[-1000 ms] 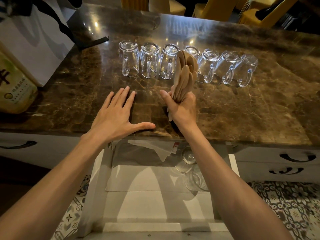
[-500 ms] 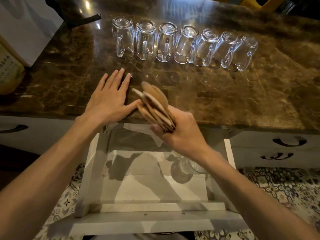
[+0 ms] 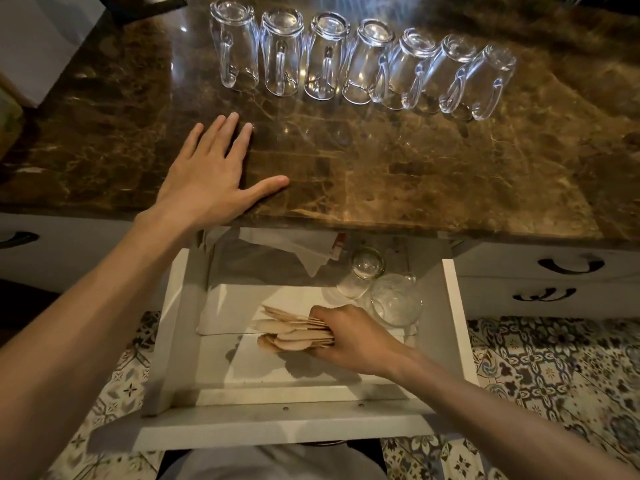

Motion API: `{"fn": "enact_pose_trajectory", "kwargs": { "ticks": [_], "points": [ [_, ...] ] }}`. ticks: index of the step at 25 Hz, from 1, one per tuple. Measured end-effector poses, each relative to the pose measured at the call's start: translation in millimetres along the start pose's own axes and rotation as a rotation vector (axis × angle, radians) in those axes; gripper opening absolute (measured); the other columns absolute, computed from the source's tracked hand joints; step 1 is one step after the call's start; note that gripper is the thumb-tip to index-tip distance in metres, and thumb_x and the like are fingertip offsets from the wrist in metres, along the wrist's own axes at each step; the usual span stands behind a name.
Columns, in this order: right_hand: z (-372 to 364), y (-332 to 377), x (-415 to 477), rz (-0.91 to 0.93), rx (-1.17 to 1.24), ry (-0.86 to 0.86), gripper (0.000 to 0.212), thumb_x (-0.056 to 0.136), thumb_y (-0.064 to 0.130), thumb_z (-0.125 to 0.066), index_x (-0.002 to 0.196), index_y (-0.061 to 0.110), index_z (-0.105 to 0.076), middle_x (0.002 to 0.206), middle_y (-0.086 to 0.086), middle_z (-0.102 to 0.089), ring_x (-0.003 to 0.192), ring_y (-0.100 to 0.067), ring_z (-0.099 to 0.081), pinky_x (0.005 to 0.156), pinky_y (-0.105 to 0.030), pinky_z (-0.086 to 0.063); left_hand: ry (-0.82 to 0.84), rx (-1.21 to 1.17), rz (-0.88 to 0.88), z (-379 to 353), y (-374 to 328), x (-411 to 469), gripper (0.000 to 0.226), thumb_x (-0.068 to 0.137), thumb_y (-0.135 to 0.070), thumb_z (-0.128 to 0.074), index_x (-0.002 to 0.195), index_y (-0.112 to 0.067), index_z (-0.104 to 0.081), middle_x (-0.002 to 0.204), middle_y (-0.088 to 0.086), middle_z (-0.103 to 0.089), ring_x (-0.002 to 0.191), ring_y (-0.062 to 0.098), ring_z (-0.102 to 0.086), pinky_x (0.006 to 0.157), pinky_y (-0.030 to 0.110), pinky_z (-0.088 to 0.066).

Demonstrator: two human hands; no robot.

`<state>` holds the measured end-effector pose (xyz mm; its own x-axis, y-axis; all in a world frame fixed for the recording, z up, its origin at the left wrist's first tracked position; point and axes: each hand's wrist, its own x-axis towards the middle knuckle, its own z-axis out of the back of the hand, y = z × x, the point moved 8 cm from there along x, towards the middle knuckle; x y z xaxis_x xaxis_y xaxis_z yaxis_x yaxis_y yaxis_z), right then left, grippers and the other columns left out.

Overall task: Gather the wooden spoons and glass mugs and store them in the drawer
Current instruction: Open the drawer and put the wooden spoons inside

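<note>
A white drawer (image 3: 453, 306) stands pulled out below the marble counter. Inside it my right hand (image 3: 353, 336) grips a bundle of wooden spoons (image 3: 287, 332), their bowls pointing left, low over the drawer's paper lining. Two glass mugs (image 3: 394, 301) lie in the drawer's back right corner. On the counter a row of several glass mugs (image 3: 360, 60) stands upside down, handles toward me. My left hand (image 3: 207, 174) lies flat and open on the counter's front edge, holding nothing.
The brown marble counter (image 3: 433, 168) spans the view. A white box (image 3: 38, 46) sits at its far left. Folded paper (image 3: 298, 251) lies at the drawer's back. Shut drawers with black handles (image 3: 571, 265) flank the open one. Patterned floor tiles (image 3: 554, 375) lie below.
My right hand has carried the spoon bundle from the counter down over the edge into the open drawer, turning it sideways. My left hand has stayed flat on the counter.
</note>
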<state>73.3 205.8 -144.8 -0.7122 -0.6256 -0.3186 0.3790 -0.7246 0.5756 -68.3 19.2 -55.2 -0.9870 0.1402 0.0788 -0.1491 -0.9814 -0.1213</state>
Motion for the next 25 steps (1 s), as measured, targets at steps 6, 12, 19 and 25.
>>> {"fn": "enact_pose_trajectory", "kwargs": {
  "ticks": [6, 12, 19, 25],
  "points": [
    [-46.6, -52.4, -16.9, -0.132, -0.149, 0.332, 0.021, 0.082, 0.035, -0.059, 0.094, 0.020, -0.054, 0.092, -0.007, -0.066, 0.079, -0.025, -0.060, 0.064, -0.030, -0.046, 0.019, 0.004, -0.006, -2.6, -4.5, 0.3, 0.102, 0.074, -0.087, -0.009, 0.150, -0.019, -0.007, 0.159, 0.004, -0.004, 0.145, 0.016, 0.000, 0.118, 0.036, 0.003],
    [-60.8, -79.4, -34.4, -0.204, -0.184, 0.453, 0.020, 0.086, 0.024, -0.060, 0.105, 0.020, -0.055, 0.104, -0.007, -0.066, 0.092, -0.024, -0.061, 0.075, -0.029, -0.046, 0.015, 0.003, -0.013, 0.5, -4.2, -4.7, 0.104, 0.073, -0.087, -0.008, 0.150, -0.016, -0.008, 0.159, 0.006, -0.004, 0.146, 0.017, 0.000, 0.118, 0.037, 0.002],
    [-43.0, -106.6, -57.5, -0.245, -0.360, 0.543, 0.032, 0.089, 0.035, -0.056, 0.114, 0.014, -0.053, 0.119, -0.012, -0.062, 0.106, -0.028, -0.058, 0.088, -0.035, -0.047, 0.014, -0.005, -0.008, 0.8, -3.4, -4.7, 0.106, 0.072, -0.089, -0.008, 0.150, -0.018, -0.008, 0.159, 0.006, -0.004, 0.146, 0.018, -0.001, 0.118, 0.038, 0.001],
    [-37.5, -103.9, -61.0, -0.209, -0.753, 0.572, 0.028, 0.094, 0.028, -0.048, 0.117, 0.016, -0.057, 0.120, -0.006, -0.064, 0.108, -0.024, -0.061, 0.090, -0.035, -0.047, 0.020, -0.011, 0.007, -5.4, 1.1, -6.7, 0.106, 0.070, -0.090, -0.008, 0.150, -0.020, -0.007, 0.159, 0.004, -0.003, 0.146, 0.016, 0.001, 0.118, 0.036, 0.003]
  ]
}}
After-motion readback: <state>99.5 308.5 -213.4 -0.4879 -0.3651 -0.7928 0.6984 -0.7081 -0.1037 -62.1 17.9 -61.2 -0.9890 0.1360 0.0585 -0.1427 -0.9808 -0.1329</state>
